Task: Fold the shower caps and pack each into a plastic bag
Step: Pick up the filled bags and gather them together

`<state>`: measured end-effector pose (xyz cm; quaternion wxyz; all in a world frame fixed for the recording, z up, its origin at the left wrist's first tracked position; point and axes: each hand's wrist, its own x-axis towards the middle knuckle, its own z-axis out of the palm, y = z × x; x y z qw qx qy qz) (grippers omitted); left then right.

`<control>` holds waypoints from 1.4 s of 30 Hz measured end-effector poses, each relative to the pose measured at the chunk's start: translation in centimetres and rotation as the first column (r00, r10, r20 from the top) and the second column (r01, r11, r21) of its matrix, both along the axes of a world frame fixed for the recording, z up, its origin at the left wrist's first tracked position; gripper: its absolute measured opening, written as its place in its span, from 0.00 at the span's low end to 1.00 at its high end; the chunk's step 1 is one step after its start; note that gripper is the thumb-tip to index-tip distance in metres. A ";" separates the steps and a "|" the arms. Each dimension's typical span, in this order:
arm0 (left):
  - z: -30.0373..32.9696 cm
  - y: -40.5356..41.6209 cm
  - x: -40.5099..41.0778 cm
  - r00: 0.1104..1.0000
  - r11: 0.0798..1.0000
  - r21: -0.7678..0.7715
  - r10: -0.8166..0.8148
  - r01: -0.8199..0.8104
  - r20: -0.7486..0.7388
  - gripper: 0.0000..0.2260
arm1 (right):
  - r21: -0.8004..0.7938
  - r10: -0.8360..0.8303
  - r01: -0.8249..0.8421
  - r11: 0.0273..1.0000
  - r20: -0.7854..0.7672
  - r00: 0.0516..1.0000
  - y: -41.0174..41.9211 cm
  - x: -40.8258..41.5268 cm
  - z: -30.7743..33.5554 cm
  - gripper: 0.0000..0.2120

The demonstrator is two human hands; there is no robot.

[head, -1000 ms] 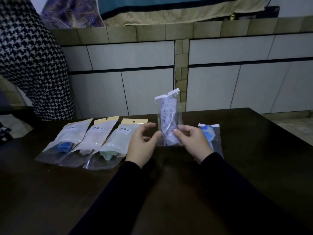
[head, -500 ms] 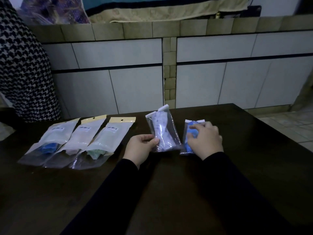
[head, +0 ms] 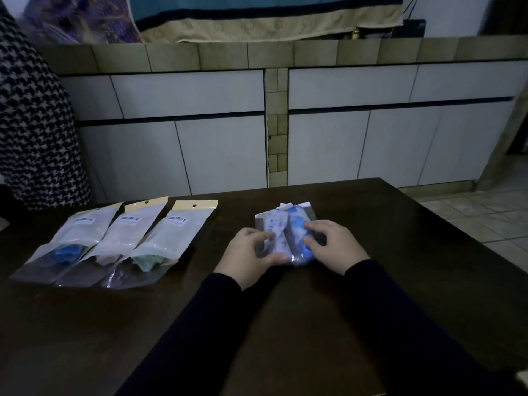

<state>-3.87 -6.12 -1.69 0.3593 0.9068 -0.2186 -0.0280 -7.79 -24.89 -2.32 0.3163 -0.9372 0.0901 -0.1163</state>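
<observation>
Two small clear bags lie side by side on the dark table [head: 371,295], touching each other. The left bag [head: 275,232] holds a folded white cap with purple spots; my left hand [head: 248,254] grips its lower left part, thumb under its bottom edge. The right bag [head: 297,228] holds a folded blue and white cap; my right hand [head: 334,247] holds its right side, fingers curled over it. The hands hide the bags' lower corners.
Three larger packed pouches with yellow header strips [head: 85,238] [head: 125,237] [head: 168,238] lie in a row on the table's left. White cabinet fronts [head: 223,150] stand behind the table. A houndstooth cloth [head: 34,132] hangs at far left. Tiled floor [head: 491,218] shows right of the table edge.
The purple-spotted bag was held upright by both hands, then laid down. My right hand went to the blue bag and slid it left against the spotted one.
</observation>
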 end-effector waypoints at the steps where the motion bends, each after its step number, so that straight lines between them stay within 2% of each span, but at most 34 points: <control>1: -0.1 -0.1 0.1 1.000 1.000 0.009 -0.015 0.015 0.004 0.27 | -0.007 0.003 -0.003 1.000 0.001 1.000 -0.1 0.1 -0.1 0.20; 7: -0.6 -0.7 0.3 0.999 1.000 -0.028 0.004 -0.003 0.049 0.29 | -0.016 -0.010 0.011 1.000 0.043 0.999 0.0 0.5 -0.3 0.17; 13: -0.6 0.2 0.0 0.993 0.995 -0.099 0.016 -0.004 0.116 0.22 | -0.227 -0.039 0.069 0.971 0.133 0.990 1.1 0.1 0.2 0.18; 16: -0.2 1.5 -0.5 0.982 0.996 -0.094 0.025 -0.007 0.185 0.15 | -0.309 0.059 0.000 0.951 0.183 0.981 2.9 -0.3 0.4 0.17; 20: 0.5 4.7 -1.4 0.955 0.995 -0.091 -0.008 0.036 0.295 0.08 | -0.371 0.267 -0.183 0.910 0.189 0.945 6.1 -1.1 0.1 0.20; 24: 0.9 9.8 -2.2 0.891 0.996 -0.080 -0.004 0.045 0.453 0.09 | -0.442 0.425 -0.306 0.843 0.200 0.883 9.4 -1.1 -0.1 0.18; 26: 0.9 12.7 -2.3 0.853 1.000 -0.004 -0.001 0.003 0.521 0.13 | -0.428 0.474 -0.354 0.832 0.215 0.854 11.3 -0.7 -0.1 0.17; 28: 1.0 15.2 -2.4 0.865 0.994 0.062 0.046 -0.088 0.500 0.15 | -0.391 0.518 -0.412 0.823 0.217 0.828 13.3 -0.3 -0.1 0.17; 30: 1.0 16.9 -2.5 0.879 0.984 0.052 0.126 -0.169 0.460 0.17 | -0.391 0.559 -0.461 0.797 0.185 0.808 15.1 0.4 -0.3 0.19; 32: 0.9 18.0 -2.2 0.880 0.972 0.059 0.180 -0.228 0.440 0.17 | -0.434 0.581 -0.471 0.768 0.163 0.798 16.7 1.2 -0.6 0.21; 35: 0.3 19.2 -1.6 0.908 0.950 0.084 0.257 -0.299 0.330 0.17 | -0.446 0.587 -0.469 0.762 0.171 0.791 18.3 2.5 -1.0 0.19; 38: -0.2 19.6 -1.2 0.912 0.938 0.085 0.301 -0.336 0.281 0.17 | -0.412 0.603 -0.496 0.764 0.186 0.776 19.4 3.7 -1.3 0.12; 42: -0.3 20.0 -1.1 0.925 0.960 -0.026 0.276 -0.279 0.262 0.20 | -0.267 0.567 -0.503 0.822 0.293 0.770 18.4 4.8 -1.7 0.07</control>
